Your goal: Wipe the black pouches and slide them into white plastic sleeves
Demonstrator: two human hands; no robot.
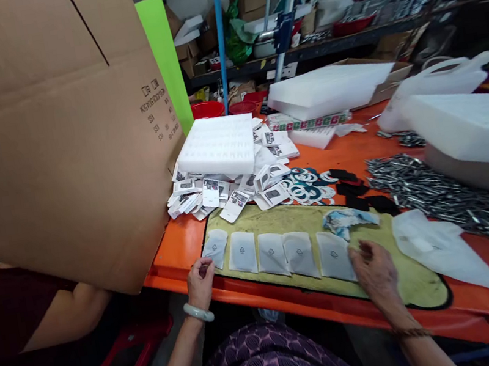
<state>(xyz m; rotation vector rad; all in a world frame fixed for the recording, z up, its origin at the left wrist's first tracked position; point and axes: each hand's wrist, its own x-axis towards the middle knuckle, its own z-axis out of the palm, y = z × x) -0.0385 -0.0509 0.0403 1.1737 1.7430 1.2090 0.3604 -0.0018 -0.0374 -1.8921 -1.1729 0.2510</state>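
Several small white translucent pouches with a printed triangle mark lie in a row on a yellow-green mat (272,214). At the row's left end, my left hand (202,284) is beside the lower edge of the leftmost pouch (216,249). Its fingers are loosely bent and apart, with nothing visible in them. My right hand (376,273) is at the right edge of the rightmost pouch (335,257), fingers half curled and apart; its palm side is partly hidden. A crumpled blue-and-white cloth (347,220) lies behind that hand.
White printed boxes (234,204) are heaped behind the mat under a white foam block (217,144). Round cards (305,187), black pieces (350,188) and a metal parts pile (431,190) lie rightward. A large cardboard box (55,132) stands left, beside another person's arm (68,313).
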